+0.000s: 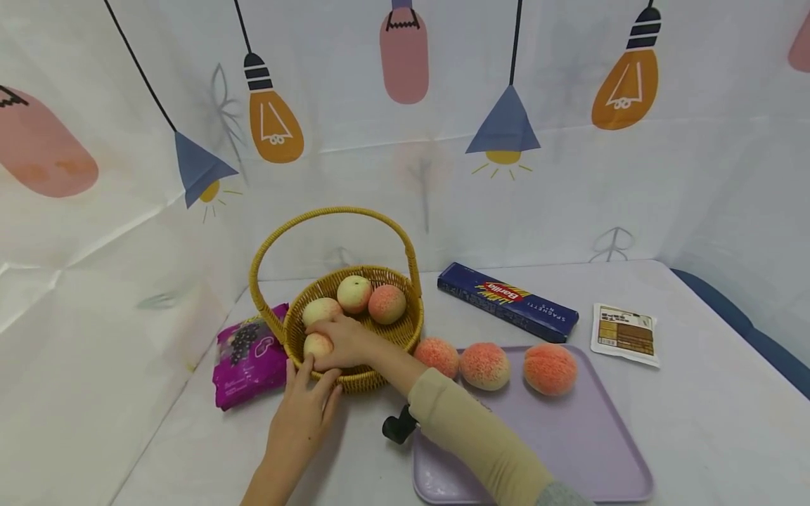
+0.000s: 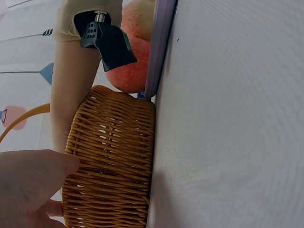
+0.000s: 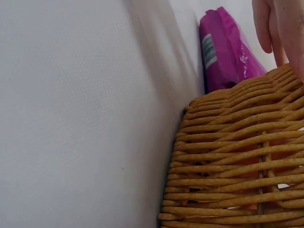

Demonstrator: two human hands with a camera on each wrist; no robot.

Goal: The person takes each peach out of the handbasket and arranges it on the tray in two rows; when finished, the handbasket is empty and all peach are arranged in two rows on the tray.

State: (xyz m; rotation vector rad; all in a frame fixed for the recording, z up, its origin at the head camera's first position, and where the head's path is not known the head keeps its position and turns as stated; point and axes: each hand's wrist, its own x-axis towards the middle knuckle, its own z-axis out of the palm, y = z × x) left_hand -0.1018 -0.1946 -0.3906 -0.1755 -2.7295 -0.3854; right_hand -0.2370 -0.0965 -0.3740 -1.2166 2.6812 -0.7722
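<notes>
A woven basket [image 1: 357, 383] with a tall hoop handle holds several peaches. My right hand [image 1: 346, 342] reaches down into it and grips a pale peach [image 1: 318, 346] near the front left rim. Right behind that hand is another pale peach [image 1: 321, 310]; a pale one [image 1: 354, 294] and a pinker one [image 1: 387, 304] lie farther back. With fingers spread, my left hand [image 1: 300, 407] touches the front left rim. In the left wrist view a digit of the left hand [image 2: 28, 183] rests on the basket's woven edge. The right wrist view shows mostly the basket's outer wall [image 3: 237, 161].
A purple bag [image 1: 249, 362] lies left of the basket. To the right, a lilac tray [image 1: 538, 450] has three peaches along its far edge, including a red one [image 1: 550, 370]. A blue spaghetti box [image 1: 506, 302] and a small flat packet [image 1: 625, 334] lie behind it.
</notes>
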